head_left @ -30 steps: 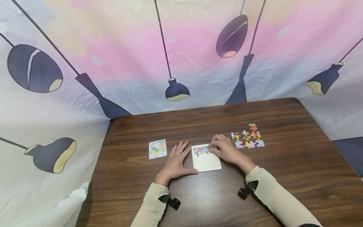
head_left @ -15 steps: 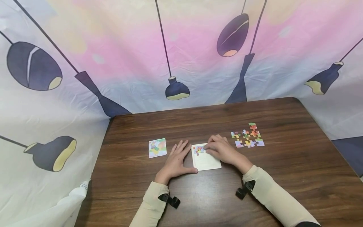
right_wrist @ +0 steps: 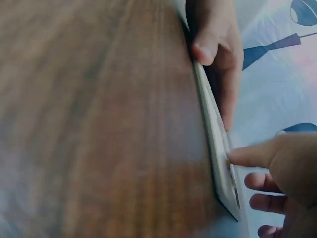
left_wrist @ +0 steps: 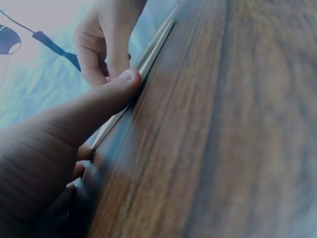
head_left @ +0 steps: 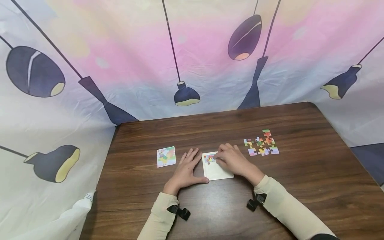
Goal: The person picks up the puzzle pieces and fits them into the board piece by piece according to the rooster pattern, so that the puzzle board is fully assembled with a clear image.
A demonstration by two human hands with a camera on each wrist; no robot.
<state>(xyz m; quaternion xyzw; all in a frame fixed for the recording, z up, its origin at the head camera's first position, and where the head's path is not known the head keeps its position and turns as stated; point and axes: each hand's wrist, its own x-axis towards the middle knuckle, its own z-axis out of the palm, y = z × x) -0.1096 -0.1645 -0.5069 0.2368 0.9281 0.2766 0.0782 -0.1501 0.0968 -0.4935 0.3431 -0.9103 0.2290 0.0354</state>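
Observation:
A square white puzzle board (head_left: 217, 172) lies flat in the middle of the table in the head view, with joined colourful puzzle pieces (head_left: 208, 159) along its far left edge. My left hand (head_left: 186, 170) rests beside it, fingers spread, the thumb touching the near left corner. At the board's far side, my right hand (head_left: 235, 161) pinches a puzzle piece against the end of the joined row; fingers mostly hide that piece. In the right wrist view, the right thumb (right_wrist: 252, 154) touches the board's top. The left wrist view shows the left thumb (left_wrist: 111, 94) on the board's edge.
A picture card (head_left: 166, 156) of a cartoon bird lies left of the board. Several loose puzzle pieces (head_left: 264, 151) lie grouped to the right. A patterned cloth (head_left: 144, 66) hangs behind the brown wooden table (head_left: 228, 213).
My right hand has shifted slightly left over the board, bringing the puzzle piece in against the joined row. My left hand stays in place.

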